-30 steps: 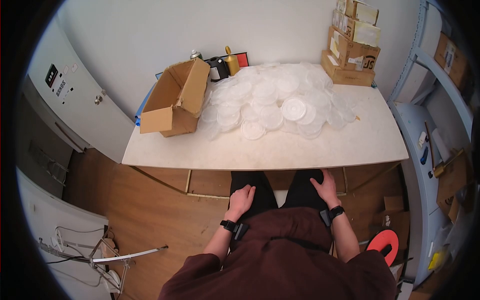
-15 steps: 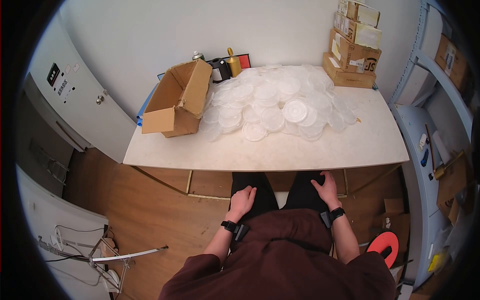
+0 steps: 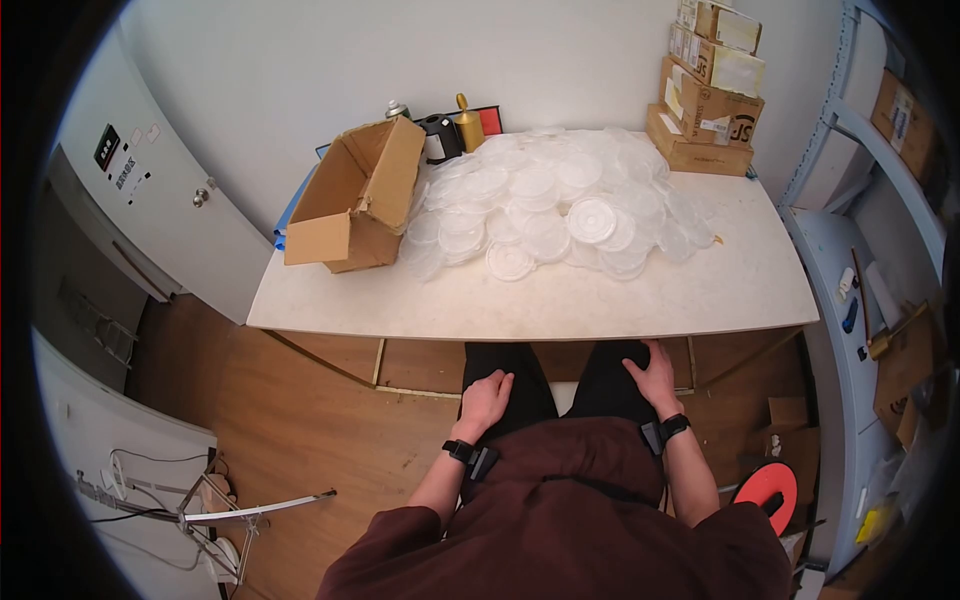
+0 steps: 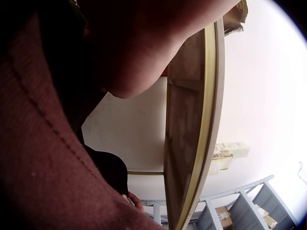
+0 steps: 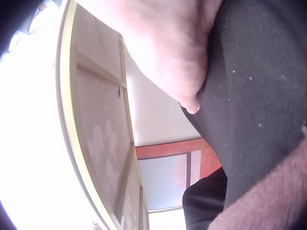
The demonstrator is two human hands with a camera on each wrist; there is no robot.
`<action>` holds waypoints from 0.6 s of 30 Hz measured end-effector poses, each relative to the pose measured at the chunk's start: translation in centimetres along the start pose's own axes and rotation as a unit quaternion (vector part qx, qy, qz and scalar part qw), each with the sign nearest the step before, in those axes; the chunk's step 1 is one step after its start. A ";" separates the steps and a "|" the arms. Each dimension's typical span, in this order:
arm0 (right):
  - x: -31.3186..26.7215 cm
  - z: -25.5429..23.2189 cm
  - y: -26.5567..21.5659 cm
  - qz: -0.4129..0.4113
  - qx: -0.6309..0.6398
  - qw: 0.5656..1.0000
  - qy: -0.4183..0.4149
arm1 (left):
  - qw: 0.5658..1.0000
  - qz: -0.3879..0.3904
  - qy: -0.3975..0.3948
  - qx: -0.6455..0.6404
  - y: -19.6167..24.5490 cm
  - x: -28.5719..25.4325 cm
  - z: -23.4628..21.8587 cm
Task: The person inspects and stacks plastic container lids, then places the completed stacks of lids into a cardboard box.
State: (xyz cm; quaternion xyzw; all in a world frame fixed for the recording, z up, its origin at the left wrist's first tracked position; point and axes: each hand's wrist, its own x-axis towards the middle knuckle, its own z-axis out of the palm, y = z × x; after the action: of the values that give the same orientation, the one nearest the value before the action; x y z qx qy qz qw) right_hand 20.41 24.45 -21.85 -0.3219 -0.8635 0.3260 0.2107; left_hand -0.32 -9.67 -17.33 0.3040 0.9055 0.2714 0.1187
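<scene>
Both hands lie on the person's thighs in front of the table point(image 3: 400, 312). In the head view the left hand point(image 3: 485, 402) rests on the left thigh, fingers loose, holding nothing. On the other thigh the right hand point(image 3: 655, 380) rests with its thumb spread, also holding nothing. The right wrist view shows that hand point(image 5: 168, 48) against the dark trousers point(image 5: 259, 81). Part of the left hand point(image 4: 144, 52) fills the top of the left wrist view, its fingers mostly hidden. A heap of clear plastic lids point(image 3: 540, 190) covers the table's middle and back.
An open cardboard box point(image 3: 375, 245) stands at the table's left, beside a black container point(image 3: 440, 140) and a gold bottle point(image 3: 467, 128). Stacked cartons point(image 3: 710, 110) rise at the back right. Blue-grey shelving point(image 3: 830, 260) is on the right, a metal stand point(image 3: 190, 515) at the lower left.
The head view has shifted very slightly since the earliest frame. Both hands, the lids and the box stay in place.
</scene>
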 end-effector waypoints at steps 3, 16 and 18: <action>0.0 0.2 0.0 -0.005 -0.009 1.000 0.019 | 1.000 -0.002 -0.002 -0.001 0.0 0.0 0.0; 0.0 0.0 0.1 -0.005 -0.010 1.000 0.000 | 1.000 0.006 0.009 -0.007 -0.3 0.1 0.4; 0.0 -0.1 -0.1 0.006 -0.006 1.000 -0.002 | 1.000 0.004 0.010 -0.008 -0.3 0.1 0.3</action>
State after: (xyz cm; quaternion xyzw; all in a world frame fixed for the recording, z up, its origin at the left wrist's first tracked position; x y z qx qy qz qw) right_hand 20.38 24.43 -21.71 -0.3280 -0.8640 0.3225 0.2047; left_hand -0.42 -9.65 -17.77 0.3040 0.9033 0.2816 0.1112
